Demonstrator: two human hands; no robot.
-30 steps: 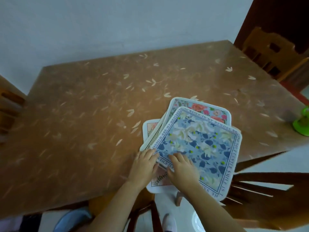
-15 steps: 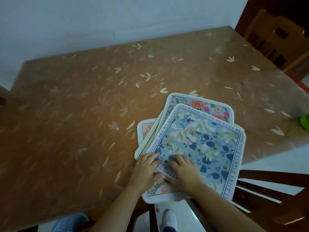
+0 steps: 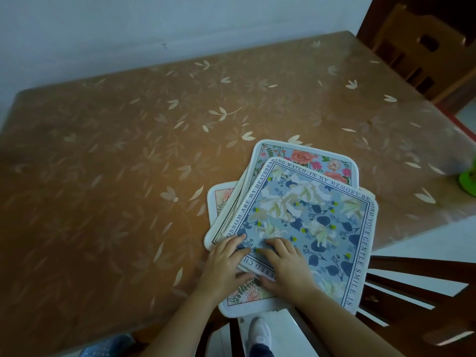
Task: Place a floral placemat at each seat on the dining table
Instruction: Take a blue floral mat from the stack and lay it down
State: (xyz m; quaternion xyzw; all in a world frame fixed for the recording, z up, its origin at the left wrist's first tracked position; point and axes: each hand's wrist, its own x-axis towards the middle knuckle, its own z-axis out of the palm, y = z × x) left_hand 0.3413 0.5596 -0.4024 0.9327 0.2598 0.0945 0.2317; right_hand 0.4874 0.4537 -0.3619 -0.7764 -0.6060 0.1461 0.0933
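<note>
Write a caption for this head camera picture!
Two hands, left hand and right hand, press on fanned floral placemats at the table edge.

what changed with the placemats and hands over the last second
Very little. The view shifted, but the fanned stack with the blue placemat on top lies at the same spot by the near edge of the table, overhanging it. The left hand and right hand remain pressed on the stack's near corner, fingers only slightly rearranged. No placemat has been dealt out.

The blue placemat (image 3: 306,222) covers most of two placemats beneath; a green object (image 3: 468,181) is cut off, blurred.
</note>
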